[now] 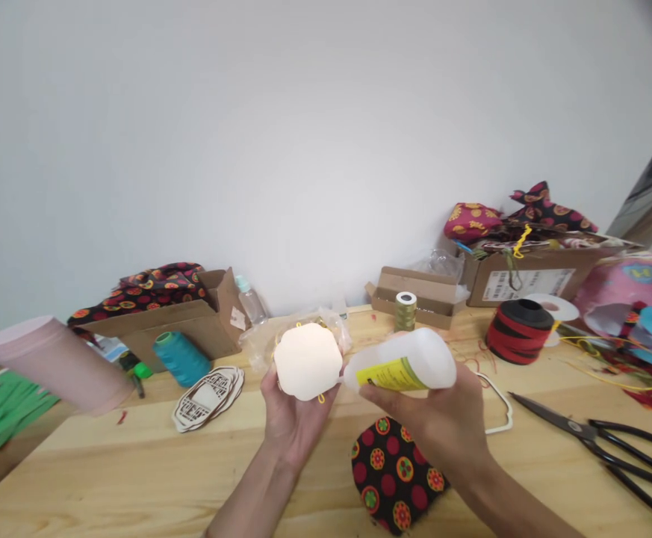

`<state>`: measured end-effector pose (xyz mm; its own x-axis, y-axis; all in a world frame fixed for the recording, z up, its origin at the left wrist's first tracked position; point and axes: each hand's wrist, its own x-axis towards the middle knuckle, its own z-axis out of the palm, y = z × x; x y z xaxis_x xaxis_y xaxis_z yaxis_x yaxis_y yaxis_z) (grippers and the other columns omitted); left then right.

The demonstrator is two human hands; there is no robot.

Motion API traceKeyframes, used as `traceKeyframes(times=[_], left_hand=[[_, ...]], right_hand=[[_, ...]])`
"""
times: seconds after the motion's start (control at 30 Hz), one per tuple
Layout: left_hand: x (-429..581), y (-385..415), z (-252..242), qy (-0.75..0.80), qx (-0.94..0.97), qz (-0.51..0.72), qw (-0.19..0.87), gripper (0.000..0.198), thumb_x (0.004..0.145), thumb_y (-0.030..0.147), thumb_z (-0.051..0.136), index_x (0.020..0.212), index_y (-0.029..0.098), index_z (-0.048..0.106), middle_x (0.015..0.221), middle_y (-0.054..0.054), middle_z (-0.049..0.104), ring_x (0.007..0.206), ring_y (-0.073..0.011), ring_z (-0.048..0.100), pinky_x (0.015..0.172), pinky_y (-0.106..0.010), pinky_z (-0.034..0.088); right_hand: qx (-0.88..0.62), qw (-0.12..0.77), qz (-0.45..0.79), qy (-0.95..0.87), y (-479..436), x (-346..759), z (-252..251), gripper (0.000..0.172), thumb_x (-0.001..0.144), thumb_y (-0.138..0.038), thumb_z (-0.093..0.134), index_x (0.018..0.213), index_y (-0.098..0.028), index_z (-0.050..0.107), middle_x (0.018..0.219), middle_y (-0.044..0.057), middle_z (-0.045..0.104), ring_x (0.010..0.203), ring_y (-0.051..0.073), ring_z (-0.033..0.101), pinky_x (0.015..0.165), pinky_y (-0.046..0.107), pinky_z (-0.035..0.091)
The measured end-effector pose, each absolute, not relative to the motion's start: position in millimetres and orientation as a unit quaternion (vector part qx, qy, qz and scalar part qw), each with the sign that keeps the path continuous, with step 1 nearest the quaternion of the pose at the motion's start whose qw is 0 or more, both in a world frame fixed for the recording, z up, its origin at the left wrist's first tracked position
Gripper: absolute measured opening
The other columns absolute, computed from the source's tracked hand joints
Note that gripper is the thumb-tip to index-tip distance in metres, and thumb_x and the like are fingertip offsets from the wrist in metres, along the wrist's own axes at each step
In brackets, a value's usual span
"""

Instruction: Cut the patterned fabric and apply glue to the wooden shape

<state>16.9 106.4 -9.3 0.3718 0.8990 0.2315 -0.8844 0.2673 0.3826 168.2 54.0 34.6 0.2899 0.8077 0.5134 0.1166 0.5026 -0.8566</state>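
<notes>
My left hand (289,418) is closed on a pale, scallop-edged plaque (308,362), held up above the table with its plain face towards me. Small yellow cord loops stick out at its top and bottom edges. In my right hand (443,418) is a white squeeze bottle of glue (401,362) with a yellow label, tipped sideways so that its nozzle points left at the plaque's right edge. Whether the tip touches the plaque I cannot tell. Below the bottle, a rounded piece of black patterned fabric (396,478) lies on the table, partly covered by my right hand.
Black scissors (577,427) and a thin white frame (502,403) lie at right, near a red-and-black ribbon roll (519,332). Cut-out wooden plaques (207,400) and a teal thread cone (181,359) are at left. Cardboard boxes (538,280) and a gold thread spool (405,312) stand along the wall.
</notes>
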Motion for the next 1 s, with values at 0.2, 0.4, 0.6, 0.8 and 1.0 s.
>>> traceKeyframes(times=[0.2,0.4,0.6,0.8,1.0], left_hand=[[16.8,107.3,-9.7,-0.007,0.235,0.550,0.801,0.037,0.078,0.036,0.044,0.113,0.031,0.054,0.108,-0.001,0.066,0.103,-0.0214,0.056,0.088,-0.034,0.043],[16.2,108.5,-9.7,-0.017,0.238,0.544,0.805,0.034,0.078,0.034,0.044,0.106,0.025,0.060,0.108,-0.004,0.065,0.102,-0.0206,0.056,0.088,-0.032,0.043],[16.6,108.0,-12.3,0.003,0.230,0.554,0.800,0.033,0.077,0.035,0.045,0.106,0.026,0.060,0.107,-0.003,0.066,0.102,-0.0208,0.057,0.087,-0.034,0.044],[19.5,107.5,-13.0,0.044,0.212,0.560,0.800,0.037,0.074,0.033,0.048,0.107,0.022,0.060,0.104,-0.004,0.067,0.096,-0.0211,0.060,0.087,-0.031,0.044],[22.8,105.7,-12.1,0.076,0.201,0.564,0.797,0.036,0.073,0.034,0.047,0.103,0.022,0.062,0.099,-0.003,0.069,0.093,-0.0213,0.062,0.088,-0.033,0.043]], right_hand=[[-0.411,0.693,0.266,-0.529,55.3,169.1,34.5,0.023,0.051,-0.017,0.077,0.068,-0.022,0.063,0.060,-0.005,0.069,0.052,0.015,0.064,0.049,0.021,0.054],[-0.419,0.678,0.257,-0.546,57.9,172.2,32.8,0.022,0.053,-0.020,0.077,0.069,-0.021,0.063,0.063,-0.004,0.070,0.055,0.015,0.065,0.051,0.020,0.054],[-0.428,0.684,0.260,-0.531,55.7,169.5,32.9,0.022,0.050,-0.014,0.077,0.066,-0.022,0.064,0.061,-0.004,0.070,0.054,0.015,0.065,0.052,0.019,0.055],[-0.356,0.695,0.344,-0.521,52.1,163.2,32.0,0.031,0.049,-0.008,0.077,0.072,-0.024,0.065,0.064,-0.008,0.070,0.055,0.013,0.066,0.049,0.013,0.054],[-0.343,0.708,0.348,-0.511,51.8,162.4,31.0,0.035,0.049,-0.003,0.076,0.074,-0.025,0.066,0.065,-0.007,0.070,0.056,0.013,0.066,0.052,0.015,0.054]])
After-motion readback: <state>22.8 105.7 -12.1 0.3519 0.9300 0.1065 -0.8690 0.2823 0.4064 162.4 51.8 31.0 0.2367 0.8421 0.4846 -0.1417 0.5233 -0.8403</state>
